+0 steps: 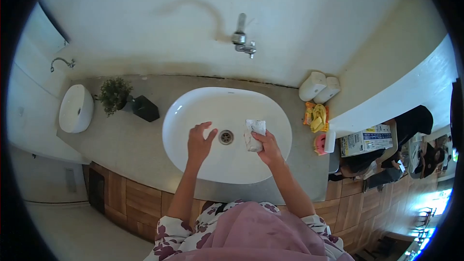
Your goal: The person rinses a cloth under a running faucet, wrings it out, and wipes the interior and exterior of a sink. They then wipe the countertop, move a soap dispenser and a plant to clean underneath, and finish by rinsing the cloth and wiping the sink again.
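Observation:
Over the right part of the white oval basin (208, 101), my right hand (268, 149) grips a whitish, crumpled-looking cloth or paper piece (254, 135) between thumb and fingers. My left hand (199, 140) is held above the basin's left part, its thumb and fingers apart and nothing between them. The metal drain (226, 137) shows between the two hands. A wall tap (245, 46) is beyond the basin's back rim.
On the grey counter (121, 140) are a potted plant (115, 95), a dark container (145, 108), two white bottles (313, 86), a yellow cloth (318, 117) and a pink item (320, 144). A smaller basin (77, 108) is far left. People sit at right near a box (367, 140).

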The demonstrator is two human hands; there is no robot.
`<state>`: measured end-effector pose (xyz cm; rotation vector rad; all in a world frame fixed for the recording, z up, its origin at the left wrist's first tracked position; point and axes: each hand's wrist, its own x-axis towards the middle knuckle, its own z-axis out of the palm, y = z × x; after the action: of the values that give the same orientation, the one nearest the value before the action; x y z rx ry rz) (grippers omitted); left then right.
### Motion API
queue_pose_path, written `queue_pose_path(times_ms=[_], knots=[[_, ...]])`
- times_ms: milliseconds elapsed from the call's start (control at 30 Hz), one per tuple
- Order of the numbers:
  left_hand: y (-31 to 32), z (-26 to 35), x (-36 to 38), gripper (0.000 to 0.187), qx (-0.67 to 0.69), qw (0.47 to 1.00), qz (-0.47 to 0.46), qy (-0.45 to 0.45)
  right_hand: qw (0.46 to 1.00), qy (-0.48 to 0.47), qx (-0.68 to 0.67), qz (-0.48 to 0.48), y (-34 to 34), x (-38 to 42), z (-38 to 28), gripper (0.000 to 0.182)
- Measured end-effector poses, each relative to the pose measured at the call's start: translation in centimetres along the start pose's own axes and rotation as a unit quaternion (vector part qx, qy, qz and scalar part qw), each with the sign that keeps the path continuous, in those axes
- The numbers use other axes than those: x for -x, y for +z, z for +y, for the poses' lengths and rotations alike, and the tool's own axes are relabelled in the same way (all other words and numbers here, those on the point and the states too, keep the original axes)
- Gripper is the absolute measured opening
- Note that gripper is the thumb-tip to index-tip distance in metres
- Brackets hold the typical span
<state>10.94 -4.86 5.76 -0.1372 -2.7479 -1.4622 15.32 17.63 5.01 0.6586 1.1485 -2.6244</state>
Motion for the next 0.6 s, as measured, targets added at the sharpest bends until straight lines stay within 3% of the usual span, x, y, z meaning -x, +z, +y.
queue_pose_path(times_ms=[33,133,233,300,333,400,433,500,533,600], knots=[[-1.5,-1.9,-0.3,0.030,-0.166,0.984,0.034,0.055,1.000,0.001,0.000,-0.003,0.5,-1.0,1.0,0.037],[-5.2,-6.1,-0.6,0.027,-0.252,0.956,0.101,0.110,0.999,-0.033,0.005,-0.010,1.8,-4.0,4.0,0.036],[-7.6,-8.1,-0.8,0.028,-0.288,0.948,0.097,0.092,0.999,-0.034,0.027,0.002,3.6,-6.7,6.0,0.041],[-8.3,-9.3,-1.1,0.033,-0.318,0.938,0.101,0.098,0.978,-0.123,0.171,0.015,4.9,-8.2,6.7,0.042],[-8.3,-9.9,-1.2,0.039,-0.310,0.941,0.104,0.082,0.978,-0.124,0.169,0.016,5.4,-8.8,6.7,0.042],[-8.3,-11.8,-1.5,0.045,-0.302,0.945,0.105,0.069,0.842,-0.209,0.491,0.080,6.5,-10.1,6.3,0.043],[-8.0,-13.2,-1.8,0.048,-0.233,0.964,0.115,0.061,0.843,-0.209,0.490,0.083,7.2,-10.8,6.2,0.043],[-7.6,-15.0,-1.6,0.050,-0.164,0.978,0.121,0.050,0.737,-0.335,0.574,0.125,8.4,-12.2,5.9,0.042],[-7.3,-15.4,-1.4,0.046,-0.096,0.988,0.124,0.006,0.738,-0.332,0.573,0.126,9.0,-13.0,5.8,0.042],[-7.0,-15.5,-1.3,0.043,-0.031,0.991,0.124,-0.043,0.695,-0.449,0.543,0.145,9.9,-14.6,5.9,0.043]])
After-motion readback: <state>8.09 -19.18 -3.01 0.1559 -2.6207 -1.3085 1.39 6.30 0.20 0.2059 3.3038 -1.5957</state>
